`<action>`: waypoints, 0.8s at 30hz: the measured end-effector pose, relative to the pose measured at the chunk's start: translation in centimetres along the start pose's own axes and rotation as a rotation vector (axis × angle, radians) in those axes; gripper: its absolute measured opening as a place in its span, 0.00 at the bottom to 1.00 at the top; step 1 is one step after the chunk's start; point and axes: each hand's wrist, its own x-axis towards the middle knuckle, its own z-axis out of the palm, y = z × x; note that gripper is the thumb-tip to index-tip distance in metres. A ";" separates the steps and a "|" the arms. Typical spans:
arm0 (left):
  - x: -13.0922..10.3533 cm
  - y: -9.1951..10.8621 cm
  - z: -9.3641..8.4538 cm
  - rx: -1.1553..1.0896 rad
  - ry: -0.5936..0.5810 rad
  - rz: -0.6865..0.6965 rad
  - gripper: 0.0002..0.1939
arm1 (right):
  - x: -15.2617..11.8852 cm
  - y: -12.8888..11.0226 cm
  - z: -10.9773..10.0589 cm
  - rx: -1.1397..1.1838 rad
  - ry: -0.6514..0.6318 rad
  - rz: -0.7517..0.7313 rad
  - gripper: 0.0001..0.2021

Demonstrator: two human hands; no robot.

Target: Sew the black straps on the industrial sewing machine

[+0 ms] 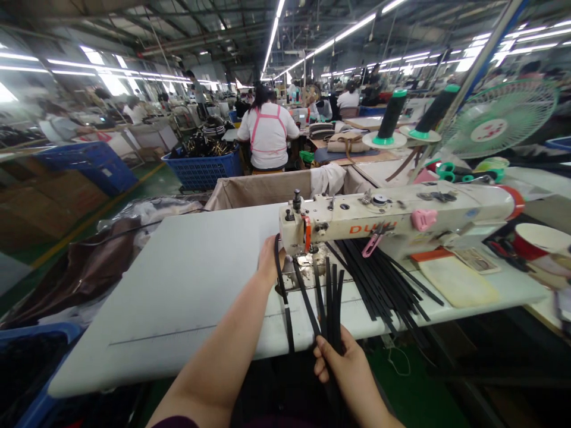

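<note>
A sewing machine (348, 223) stands on the white table, its needle end facing my hands. My left hand (270, 258) is beside and partly behind the machine head; its fingers are mostly hidden there. One black strap (282, 285) hangs down past that hand, over the table's front edge. Nearer to me, my right hand (336, 359) is closed around several black straps (332, 303), whose upper ends fan out toward the needle plate (307, 276). A pile of loose black straps (383, 285) lies under the machine arm, to the right.
The white worktable (191, 279) extends to the left. A yellowish pad (457, 279) lies right of the strap pile. Thread cones (392, 119) and a green fan (499, 122) stand behind the machine. Ahead, a person (267, 134) sits by a blue basket (203, 169).
</note>
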 end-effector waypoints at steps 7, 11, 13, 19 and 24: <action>-5.3 -1.1 1.1 0.216 0.033 0.235 0.07 | -0.1 -0.4 -0.1 -0.016 0.000 0.008 0.32; -8.0 -1.1 1.3 0.264 0.004 0.342 0.10 | 0.1 -0.2 -0.1 -0.020 -0.003 0.000 0.32; -8.7 -1.0 1.3 0.310 -0.010 0.353 0.13 | 0.1 -0.1 -0.2 -0.015 -0.008 -0.002 0.34; -8.8 -0.6 1.2 0.356 -0.058 0.308 0.15 | -0.1 -0.3 -0.6 0.028 -0.026 0.017 0.35; -8.8 -0.3 0.9 0.319 -0.094 0.286 0.15 | -0.7 -0.6 -0.9 0.076 -0.030 0.060 0.32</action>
